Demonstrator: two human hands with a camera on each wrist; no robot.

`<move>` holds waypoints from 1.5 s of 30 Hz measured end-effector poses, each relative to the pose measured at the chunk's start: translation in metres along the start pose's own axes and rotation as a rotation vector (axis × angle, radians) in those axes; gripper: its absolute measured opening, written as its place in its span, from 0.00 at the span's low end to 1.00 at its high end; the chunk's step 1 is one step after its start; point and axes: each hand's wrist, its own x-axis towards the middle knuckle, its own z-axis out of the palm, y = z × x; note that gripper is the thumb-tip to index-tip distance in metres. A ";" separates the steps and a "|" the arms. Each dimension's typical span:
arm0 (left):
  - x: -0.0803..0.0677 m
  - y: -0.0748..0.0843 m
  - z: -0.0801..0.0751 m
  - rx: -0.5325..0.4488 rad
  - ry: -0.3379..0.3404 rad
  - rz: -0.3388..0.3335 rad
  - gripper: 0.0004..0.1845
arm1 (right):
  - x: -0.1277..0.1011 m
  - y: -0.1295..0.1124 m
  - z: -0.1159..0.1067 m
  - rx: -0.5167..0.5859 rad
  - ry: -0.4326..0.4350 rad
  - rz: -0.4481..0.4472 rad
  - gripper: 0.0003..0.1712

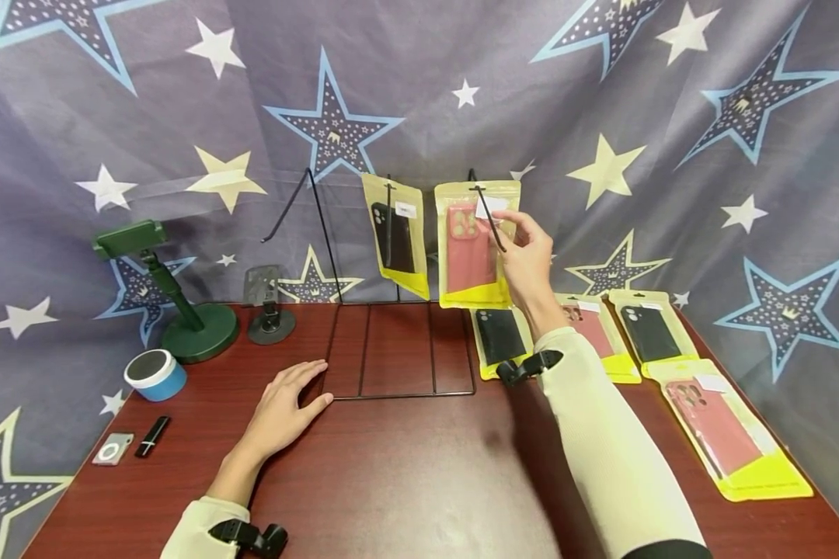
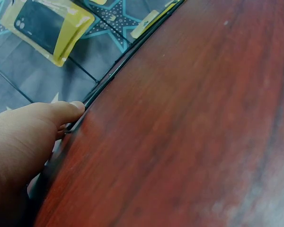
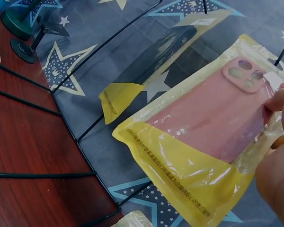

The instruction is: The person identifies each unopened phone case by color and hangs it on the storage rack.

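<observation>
In the head view, my right hand [image 1: 527, 256] pinches the right edge of a clear pouch with a pink phone case [image 1: 470, 252]. The hook of a black wire rack [image 1: 398, 397] passes through the pouch's top hole. Left of it, a pouch with a black phone case [image 1: 393, 237] hangs on the middle hook, turned at an angle. The rack's left hook [image 1: 287, 206] is bare. My left hand [image 1: 283, 411] rests at the front left corner of the rack's base, fingers extended. Its thumb [image 2: 68, 111] touches the wire in the left wrist view.
On the right lie several pouched phone cases, among them a pink one [image 1: 716, 427] and a black one [image 1: 646, 330]. At left stand a green phone stand [image 1: 199, 334], a smaller dark stand [image 1: 271, 326] and a blue-white round container [image 1: 155, 376]. A silver player [image 1: 113, 449] and a black stick [image 1: 152, 436] lie in front.
</observation>
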 end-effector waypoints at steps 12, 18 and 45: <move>-0.001 0.001 0.000 0.001 0.005 0.006 0.31 | 0.015 0.010 0.007 0.027 0.023 0.028 0.18; -0.001 0.001 -0.002 -0.002 0.006 -0.002 0.31 | 0.014 0.014 0.004 0.004 0.032 0.067 0.17; -0.002 0.006 -0.002 -0.006 0.002 -0.003 0.31 | -0.032 0.036 -0.156 -0.118 -0.195 0.106 0.15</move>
